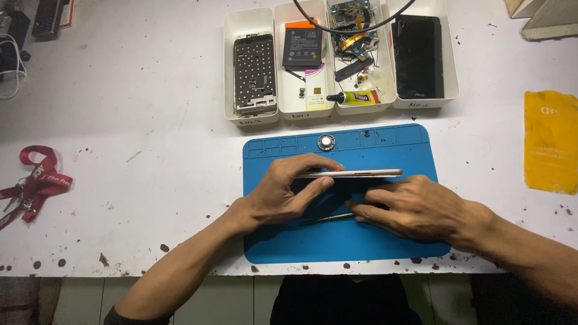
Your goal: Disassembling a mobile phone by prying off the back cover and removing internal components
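My left hand [288, 189] holds a thin silver phone body [355, 173] on edge above the blue work mat [337, 241], thumb under it and fingers over its left end. My right hand [415, 207] rests on the mat just below the phone's right half. Its fingertips press on a slim dark tool [325, 218] that lies flat on the mat. A small round silver part [326, 142] sits in the mat's top row of shallow compartments.
Several white trays stand behind the mat: a phone frame [254, 73], a black battery [301, 43], circuit boards and a glue tube [355, 97], a black screen [418, 55]. A yellow sheet [550, 141] lies right, a red lanyard with keys [33, 183] left.
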